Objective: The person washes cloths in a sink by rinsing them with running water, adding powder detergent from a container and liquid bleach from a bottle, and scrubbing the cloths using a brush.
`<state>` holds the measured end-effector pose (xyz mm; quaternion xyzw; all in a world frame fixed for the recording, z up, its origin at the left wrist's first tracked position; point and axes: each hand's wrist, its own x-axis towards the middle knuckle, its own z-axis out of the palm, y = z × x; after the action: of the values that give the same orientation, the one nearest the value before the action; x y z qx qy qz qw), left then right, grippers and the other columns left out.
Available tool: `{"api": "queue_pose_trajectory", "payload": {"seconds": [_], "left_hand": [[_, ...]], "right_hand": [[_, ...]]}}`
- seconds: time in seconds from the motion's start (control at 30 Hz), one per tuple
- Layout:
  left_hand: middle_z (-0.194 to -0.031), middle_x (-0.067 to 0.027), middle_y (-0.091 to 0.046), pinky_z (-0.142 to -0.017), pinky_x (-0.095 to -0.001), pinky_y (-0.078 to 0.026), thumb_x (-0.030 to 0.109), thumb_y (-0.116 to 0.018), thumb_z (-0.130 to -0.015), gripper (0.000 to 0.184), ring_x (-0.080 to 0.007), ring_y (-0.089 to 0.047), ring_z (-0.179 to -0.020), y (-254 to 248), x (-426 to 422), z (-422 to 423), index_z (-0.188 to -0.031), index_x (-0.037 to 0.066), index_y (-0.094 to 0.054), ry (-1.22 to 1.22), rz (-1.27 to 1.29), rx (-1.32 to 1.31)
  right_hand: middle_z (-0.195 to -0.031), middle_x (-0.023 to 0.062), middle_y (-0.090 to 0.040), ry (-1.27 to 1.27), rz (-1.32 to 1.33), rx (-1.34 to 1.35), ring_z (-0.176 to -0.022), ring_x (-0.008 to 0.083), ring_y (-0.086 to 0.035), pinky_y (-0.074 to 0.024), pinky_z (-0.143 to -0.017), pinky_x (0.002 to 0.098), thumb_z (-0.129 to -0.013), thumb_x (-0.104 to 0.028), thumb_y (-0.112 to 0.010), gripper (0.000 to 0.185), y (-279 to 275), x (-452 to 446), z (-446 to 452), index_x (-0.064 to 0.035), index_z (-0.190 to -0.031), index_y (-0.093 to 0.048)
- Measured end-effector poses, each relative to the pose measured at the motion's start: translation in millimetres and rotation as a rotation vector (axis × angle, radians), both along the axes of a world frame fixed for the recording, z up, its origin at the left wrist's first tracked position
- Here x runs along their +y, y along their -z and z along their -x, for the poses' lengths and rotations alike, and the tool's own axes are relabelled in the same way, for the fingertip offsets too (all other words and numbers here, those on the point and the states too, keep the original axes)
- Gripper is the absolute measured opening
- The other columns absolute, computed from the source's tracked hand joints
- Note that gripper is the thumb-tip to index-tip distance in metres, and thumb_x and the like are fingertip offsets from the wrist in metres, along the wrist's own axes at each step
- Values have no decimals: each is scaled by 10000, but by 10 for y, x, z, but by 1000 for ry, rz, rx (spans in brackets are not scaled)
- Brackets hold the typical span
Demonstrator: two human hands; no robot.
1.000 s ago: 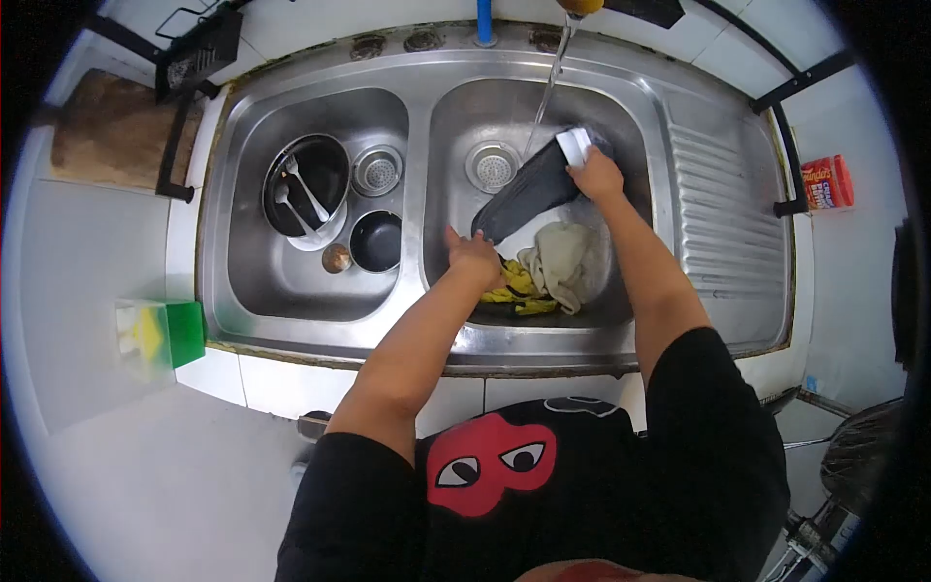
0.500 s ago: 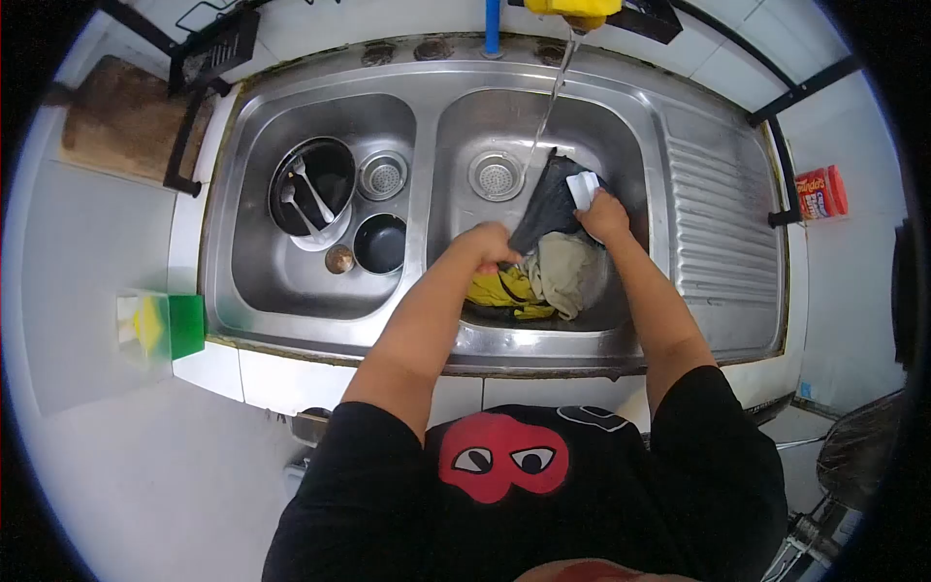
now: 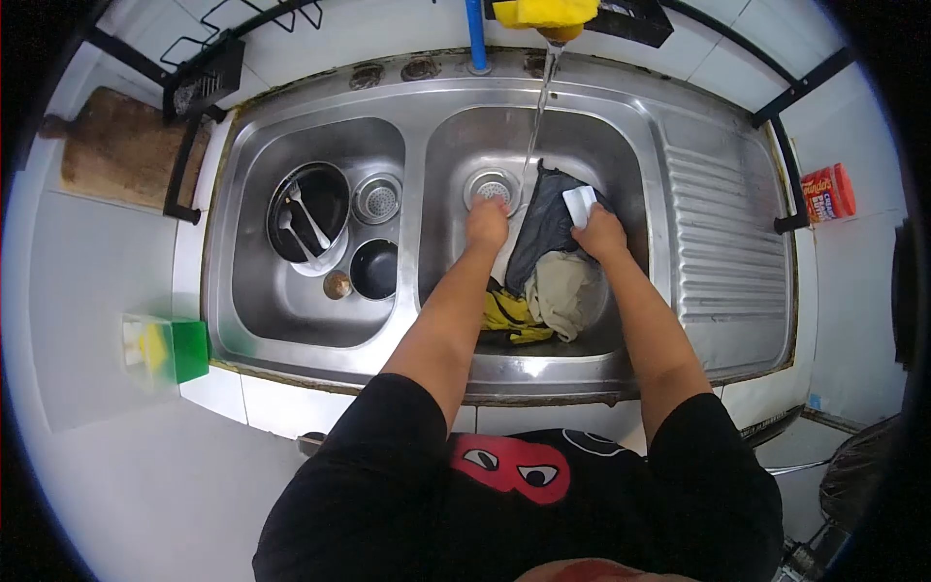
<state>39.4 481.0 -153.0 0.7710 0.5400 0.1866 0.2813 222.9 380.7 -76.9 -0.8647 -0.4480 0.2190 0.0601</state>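
My right hand is closed around a white rectangular bar and rests against a wet dark grey cloth in the right basin. What kind of bar it is I cannot make out. My left hand hovers over the drain, left of the cloth and apart from it; its fingers are mostly hidden. Beige cloth and yellow-and-black cloth lie bunched at the near side of the basin. Water runs down from the tap, beside the dark cloth's far corner.
The left basin holds a black pan with a fork and spoon, and a small dark bowl. A ridged drainboard lies to the right. A yellow sponge sits above the tap. A green-and-clear container stands at left.
My left hand has let go of the dark cloth's edge and moved away toward the drain. The cloth now lies more spread. My right hand still holds the white bar.
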Motion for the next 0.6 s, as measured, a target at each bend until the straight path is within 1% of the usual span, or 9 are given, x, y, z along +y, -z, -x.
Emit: {"api": "queue_pose_trajectory", "payload": {"seconds": [0.1,0.2,0.3,0.4,0.5,0.53,0.6], "left_hand": [[-896,-225,-544,-776,-459,-440,134,-507,-816,156,-397,-549,-854,-137,-41,-59,-921,20,-523,11,-24,60],[-1021,-236,-510,-768,-450,-466,132,-391,-876,170,-398,-565,-888,-20,48,-19,-965,20,-484,166,-45,82],[-991,-240,-532,-792,-462,-451,137,-336,-888,209,-416,-554,-919,-60,25,-75,-961,19,-492,189,-15,194],[-999,-240,-539,-821,-470,-435,168,-344,-890,238,-427,-534,-963,-151,144,-51,-1009,13,-480,-156,281,-63],[-1030,-235,-534,-841,-475,-423,194,-389,-880,265,-433,-511,-997,-22,329,63,-1058,18,-475,-174,255,3],[-1019,-241,-535,-837,-472,-427,182,-394,-877,256,-428,-515,-992,-27,317,114,-1056,22,-481,-138,164,0],[-997,-252,-536,-830,-467,-434,158,-405,-870,239,-420,-523,-982,-42,309,197,-1052,30,-493,-57,-22,-2]], "right_hand": [[-1020,222,-586,-4,-17,-7,-968,353,-571,-467,-825,423,-699,-274,-680,478,-3,-4,3,10,-1035,-493],[-1009,216,-591,-15,-27,-23,-957,356,-575,-472,-818,419,-696,-280,-685,482,59,0,-18,6,-1033,-493],[-989,216,-598,4,-51,-20,-936,360,-581,-469,-804,426,-695,-287,-684,480,16,-15,3,7,-1027,-501],[-960,217,-604,12,-121,52,-910,363,-586,-466,-783,435,-692,-303,-677,474,55,-8,-2,8,-1010,-510],[-931,219,-609,-100,-248,134,-883,363,-591,-465,-769,438,-686,-313,-671,465,-201,175,245,10,-985,-520],[-922,215,-612,-152,-232,123,-864,360,-597,-469,-763,431,-678,-317,-669,460,-134,256,300,4,-975,-527],[-879,234,-608,-291,-173,109,-848,383,-590,-463,-753,429,-683,-331,-679,473,-20,378,420,7,-974,-520]]}}
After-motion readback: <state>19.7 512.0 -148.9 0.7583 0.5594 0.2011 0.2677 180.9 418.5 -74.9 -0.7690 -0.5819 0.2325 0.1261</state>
